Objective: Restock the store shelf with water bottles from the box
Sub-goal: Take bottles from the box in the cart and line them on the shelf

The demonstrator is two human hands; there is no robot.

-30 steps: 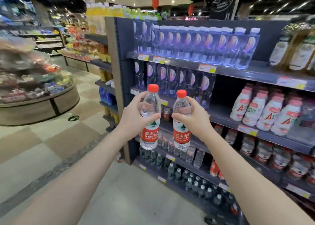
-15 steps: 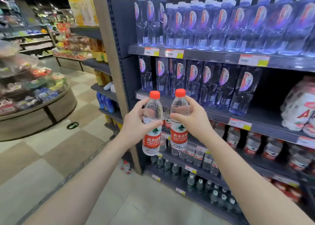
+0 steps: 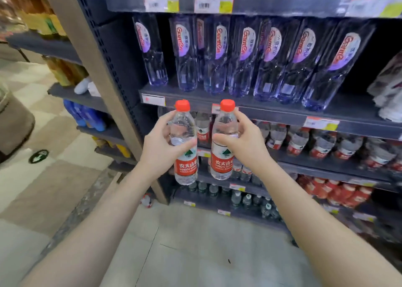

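Observation:
My left hand (image 3: 162, 144) grips a clear water bottle (image 3: 185, 162) with a red cap and a red label, held upright. My right hand (image 3: 245, 143) grips a second, matching water bottle (image 3: 221, 162) right beside it. Both bottles hang in front of the dark store shelf (image 3: 272, 112), level with the row of same-brand red-label bottles (image 3: 300, 141) that stands under that shelf board. The box is out of sight.
Tall clear bottles with purple labels (image 3: 243, 56) fill the shelf above. Lower shelves hold small dark-capped bottles (image 3: 245, 199) and red packs (image 3: 335, 191). A brown upright post (image 3: 104, 73) bounds the shelf unit on the left; tiled floor (image 3: 65, 178) lies beyond it.
I have come closer to the shelf, which now fills the view. Both hands keep their bottles side by side, now level with the red-label bottle row.

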